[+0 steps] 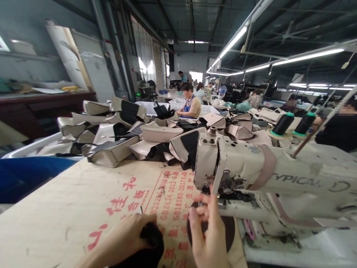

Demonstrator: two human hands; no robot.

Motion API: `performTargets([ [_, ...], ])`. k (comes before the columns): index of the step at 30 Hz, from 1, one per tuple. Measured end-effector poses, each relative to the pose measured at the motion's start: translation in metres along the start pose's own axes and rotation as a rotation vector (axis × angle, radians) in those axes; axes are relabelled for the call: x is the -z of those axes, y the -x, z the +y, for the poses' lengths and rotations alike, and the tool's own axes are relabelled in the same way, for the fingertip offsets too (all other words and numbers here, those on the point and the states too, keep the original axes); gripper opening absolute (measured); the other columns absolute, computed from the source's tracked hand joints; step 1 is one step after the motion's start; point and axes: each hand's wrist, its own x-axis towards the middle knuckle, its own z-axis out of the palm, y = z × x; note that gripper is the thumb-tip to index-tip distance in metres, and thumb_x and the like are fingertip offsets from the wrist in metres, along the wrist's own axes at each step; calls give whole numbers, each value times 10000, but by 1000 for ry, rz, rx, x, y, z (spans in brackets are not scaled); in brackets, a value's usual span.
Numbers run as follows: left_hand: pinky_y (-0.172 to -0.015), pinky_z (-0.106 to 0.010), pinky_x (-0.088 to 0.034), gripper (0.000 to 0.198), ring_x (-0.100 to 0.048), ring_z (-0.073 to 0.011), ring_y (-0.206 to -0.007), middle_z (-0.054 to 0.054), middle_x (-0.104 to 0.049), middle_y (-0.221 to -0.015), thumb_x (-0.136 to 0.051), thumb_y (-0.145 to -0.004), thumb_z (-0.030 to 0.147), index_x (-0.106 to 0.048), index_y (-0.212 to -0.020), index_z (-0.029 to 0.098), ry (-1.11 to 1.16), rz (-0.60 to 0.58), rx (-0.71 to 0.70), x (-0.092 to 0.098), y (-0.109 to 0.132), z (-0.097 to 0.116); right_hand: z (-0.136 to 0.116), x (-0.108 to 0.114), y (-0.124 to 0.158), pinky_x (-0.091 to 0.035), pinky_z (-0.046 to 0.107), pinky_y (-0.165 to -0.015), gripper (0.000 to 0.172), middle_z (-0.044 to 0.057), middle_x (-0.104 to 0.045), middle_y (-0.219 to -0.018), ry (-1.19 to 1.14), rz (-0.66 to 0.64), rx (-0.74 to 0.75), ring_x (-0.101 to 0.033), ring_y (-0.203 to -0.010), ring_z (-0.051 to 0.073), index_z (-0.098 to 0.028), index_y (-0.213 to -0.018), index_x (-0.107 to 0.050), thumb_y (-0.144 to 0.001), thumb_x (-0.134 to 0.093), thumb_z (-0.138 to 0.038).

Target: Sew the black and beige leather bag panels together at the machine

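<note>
At the lower left of the head view, my left hand [135, 232] is closed round a bunched piece of black material [150, 242], which hangs down past the bottom edge. A thin dark tip sticks up by its knuckles; what it belongs to is hidden. My right hand [209, 230] is raised in front of the sewing machine [237, 160], with its thumb and index finger apart. Its index fingertip is close to the needle area under the machine's head. Behind that hand, a dark round disc [229, 230] lies at the machine's base.
Beige and black bag pieces [161, 132] are heaped along the back of the wooden tabletop [117, 201], which bears red printing. Black thread cones [283, 124] stand behind the machine. A blue bin [36, 176] is at left. Several people sit farther back.
</note>
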Motion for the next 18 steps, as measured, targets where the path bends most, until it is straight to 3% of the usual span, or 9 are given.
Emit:
performTargets([
  [4, -607, -240, -381, 178, -609, -207, -758, 9, -654, -773, -587, -643, 318, -568, -807, 250, -87, 53, 4, -9, -2, -3, 0, -19, -11, -483, 199, -558, 318, 79, -610, -787, 15, 147, -37, -599, -635, 131, -106, -1185, -411, -937, -361, -298],
  [8, -622, -263, -398, 318, -625, -238, -816, -18, -674, -859, -587, -638, 310, -568, -952, 269, -124, 45, -2, -15, -10, 7, 33, 4, -13, -473, 208, -544, 217, 63, -630, -720, 324, -47, 372, -611, -592, 141, -127, -1014, -521, -936, -364, -256],
  [10, -660, -278, -407, 339, -625, -246, -860, -19, -682, -902, -577, -643, 291, -584, -981, 284, -118, 16, -30, -17, -9, 10, 47, 25, -12, -489, 226, -592, 205, 63, -644, -751, 385, -128, 488, -625, -630, 146, -136, -1016, -533, -927, -382, -242],
  [12, -682, -292, -404, 252, -623, -249, -865, -10, -684, -882, -557, -643, 263, -614, -888, 276, -127, 7, -48, -17, 2, 7, 53, 40, -4, -504, 230, -635, 223, 68, -651, -800, 372, -127, 495, -630, -665, 144, -138, -1075, -519, -905, -427, -249],
  [14, -672, -298, -396, 157, -621, -241, -827, 0, -679, -815, -523, -643, 228, -613, -767, 260, -128, 21, -12, -15, 24, 0, 51, 41, 11, -511, 206, -641, 248, 71, -655, -839, 356, -88, 499, -636, -684, 135, -148, -1106, -514, -886, -444, -239],
  [16, -664, -301, -388, 179, -615, -231, -807, 8, -671, -796, -493, -633, 188, -608, -746, 267, -106, 50, 67, -13, 49, -5, 43, 26, 28, -510, 173, -622, 263, 81, -653, -912, 362, -128, 546, -644, -736, 131, -164, -1112, -530, -892, -395, -218],
  [18, -678, -311, -382, 210, -604, -223, -805, 5, -662, -797, -479, -624, 159, -608, -745, 272, -93, 48, 91, -11, 68, -1, 35, 4, 39, -514, 179, -602, 328, 112, -630, -1007, 365, -271, 631, -643, -810, 153, -147, -1137, -534, -914, -313, -241],
])
